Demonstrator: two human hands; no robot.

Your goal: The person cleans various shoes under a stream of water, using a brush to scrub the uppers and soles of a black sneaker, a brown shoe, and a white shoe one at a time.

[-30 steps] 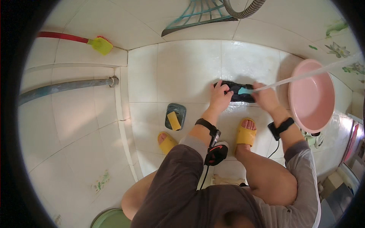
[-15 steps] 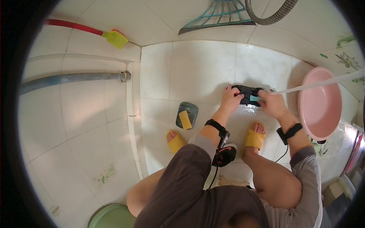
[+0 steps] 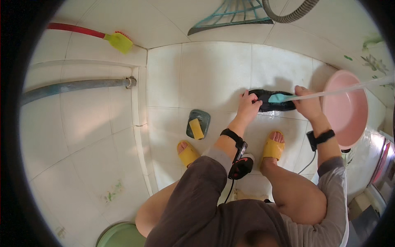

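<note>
Left hand (image 3: 247,106): fingers bent and closed on the near-left end of the black item, thumb toward its upper face.
Right hand (image 3: 307,105): fingers partly curled at the item's other end, around its right edge; whether they grip or merely touch cannot be told.
Black item (image 3: 266,106): one, elongated, dark; lies crosswise between the two sets of fingers; on or just above the floor (image 3: 216,78), which cannot be told.
Teal patch (image 3: 276,98): one, in the upper middle of the black item; between the fingers, touching neither set.
Pale streak (image 3: 341,89): one, translucent; runs from the teal patch past the right fingers and off to the right; tube or water, cannot be told.
Pink basin (image 3: 345,111): one, oval; just right of the right fingers.
Dark tray (image 3: 205,122): one, bearing a yellow block (image 3: 196,129); left of the left fingers and nearer the body.
Black shoe (image 3: 242,165): one, red mark, pale edge; below the left fingers, toward the body.
Yellow slippers (image 3: 271,149): two, worn; on the body side of the fingers.
</note>
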